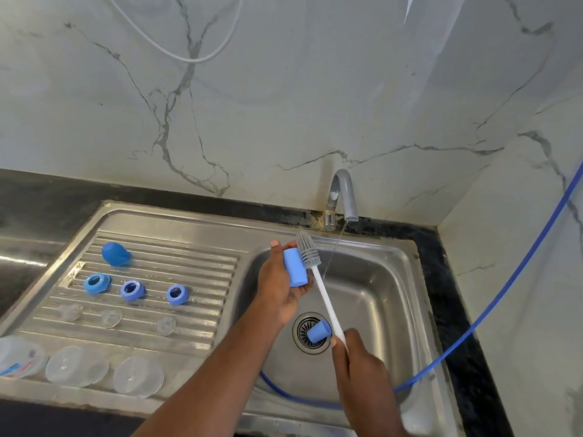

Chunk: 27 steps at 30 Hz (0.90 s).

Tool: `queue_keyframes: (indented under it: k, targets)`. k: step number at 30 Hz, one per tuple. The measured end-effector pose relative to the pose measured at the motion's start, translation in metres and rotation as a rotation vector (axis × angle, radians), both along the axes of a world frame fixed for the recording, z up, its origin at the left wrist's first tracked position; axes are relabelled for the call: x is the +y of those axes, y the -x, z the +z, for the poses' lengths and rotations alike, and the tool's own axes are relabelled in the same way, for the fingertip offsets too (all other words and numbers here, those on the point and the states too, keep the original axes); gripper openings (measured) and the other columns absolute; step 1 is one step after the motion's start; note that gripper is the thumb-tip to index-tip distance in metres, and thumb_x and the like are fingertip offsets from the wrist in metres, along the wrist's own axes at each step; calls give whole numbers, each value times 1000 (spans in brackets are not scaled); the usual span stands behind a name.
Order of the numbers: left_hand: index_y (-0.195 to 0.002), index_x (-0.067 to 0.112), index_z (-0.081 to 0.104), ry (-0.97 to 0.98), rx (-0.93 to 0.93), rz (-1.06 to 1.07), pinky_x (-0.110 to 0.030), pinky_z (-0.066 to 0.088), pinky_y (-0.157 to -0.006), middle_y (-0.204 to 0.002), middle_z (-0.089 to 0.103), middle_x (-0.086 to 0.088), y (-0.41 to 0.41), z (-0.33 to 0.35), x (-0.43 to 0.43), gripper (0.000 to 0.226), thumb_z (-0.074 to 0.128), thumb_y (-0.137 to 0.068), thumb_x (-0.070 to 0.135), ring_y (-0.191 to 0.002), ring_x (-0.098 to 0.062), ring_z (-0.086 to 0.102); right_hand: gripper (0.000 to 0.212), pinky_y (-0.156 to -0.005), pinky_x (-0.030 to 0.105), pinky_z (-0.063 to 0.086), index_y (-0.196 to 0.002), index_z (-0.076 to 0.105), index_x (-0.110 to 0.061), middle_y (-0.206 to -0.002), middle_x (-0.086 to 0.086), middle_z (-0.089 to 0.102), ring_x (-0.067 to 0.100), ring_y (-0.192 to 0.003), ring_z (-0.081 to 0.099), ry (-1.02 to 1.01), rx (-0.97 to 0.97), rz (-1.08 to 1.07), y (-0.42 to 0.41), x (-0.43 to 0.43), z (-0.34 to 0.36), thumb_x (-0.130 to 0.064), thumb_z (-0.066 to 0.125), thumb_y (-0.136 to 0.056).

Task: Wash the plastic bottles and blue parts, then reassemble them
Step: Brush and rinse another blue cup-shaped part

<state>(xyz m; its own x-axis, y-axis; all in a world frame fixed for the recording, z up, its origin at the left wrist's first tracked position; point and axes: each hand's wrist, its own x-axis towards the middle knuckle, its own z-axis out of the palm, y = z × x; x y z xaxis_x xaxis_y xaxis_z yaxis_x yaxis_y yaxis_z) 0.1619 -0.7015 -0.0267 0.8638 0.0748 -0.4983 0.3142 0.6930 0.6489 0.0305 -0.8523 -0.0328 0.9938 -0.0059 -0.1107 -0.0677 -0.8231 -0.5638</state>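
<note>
Head view: a blue cap (295, 268) is held in the left hand (277, 290), fingers curled, above the sink basin (394, 279), the bottle brush (322, 293) gripped by its handle in the right hand (355, 365) — blue-part scrubbing is judged underway. Next, bristles must be steered into the cap's mouth — squarely.

Left hand (281, 287), right hand (358, 361): seemingly curled grips.
</note>
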Motion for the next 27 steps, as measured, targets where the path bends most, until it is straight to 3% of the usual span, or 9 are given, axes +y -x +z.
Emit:
queue_keyframes:
  k: [2,5,7,11,13,16,22,24,27]
  targets:
    - [-120,12,66,45,2,27,-38,57,-68,-97,69,-14,-6,4,-1,55,36,-103,55,-81,-24,65,13,-58,31,37,-98,28,-55,-56,-2,47,14,-51,46,20,2,38,-3,0,1,-48,38,-103]
    - [-122,11,67,73,-43,28,-38,58,-71,-94,69,-12,-17,10,11,62,36,-101,60,-79,-23,66,22,-61,26,41,-109,20,-40,-58,2,46,16,-52,45,18,40,-16,11,-6,-4,-50,38,-102]
    - [-118,10,66,42,-65,-18,-40,56,-76,-87,71,-10,-16,10,13,62,45,-96,63,-77,-21,68,20,-62,27,42,-104,21,-40,-57,3,46,18,-54,49,28,32,-13,12,-7,-1,-51,38,-101]
    - [-107,9,66,-71,-155,-33,-34,54,-70,-87,70,-6,-5,10,-2,50,67,-80,51,-78,-17,67,14,-58,33,40,-91,31,-52,-57,-1,49,15,-53,47,19,10,40,-9,0,2,-48,37,-103]
    - [-108,9,66,-24,-158,30,-33,58,-70,-87,70,-6,-8,12,0,48,64,-80,47,-77,-17,68,9,-59,32,39,-98,30,-45,-58,-2,48,14,-53,45,16,26,22,-5,1,1,-48,37,-103]
    - [-116,9,63,-24,-127,66,-38,59,-74,-87,67,-7,-13,6,10,54,63,-80,49,-78,-19,67,24,-63,29,42,-109,19,-38,-56,1,44,20,-57,52,35,48,-14,10,-3,-7,-50,38,-101]
    - [-124,11,60,2,-100,61,-35,58,-74,-111,67,-13,1,-1,-1,56,58,-83,50,-92,-23,66,15,-59,33,39,-96,23,-46,-56,-5,44,15,-53,45,43,16,47,-10,5,0,-50,35,-102]
    - [-132,11,57,30,-70,92,-38,59,-77,-115,65,-15,-5,1,5,56,56,-90,48,-95,-26,65,19,-62,30,39,-108,21,-39,-58,-3,43,19,-60,55,68,46,20,-2,4,-4,-52,34,-102]
    - [-132,11,58,-59,-66,73,-37,55,-75,-102,66,-11,-7,-1,16,44,46,-103,43,-86,-22,64,28,-62,28,38,-109,16,-33,-58,3,40,24,-79,66,122,75,11,14,1,-9,-53,34,-101]
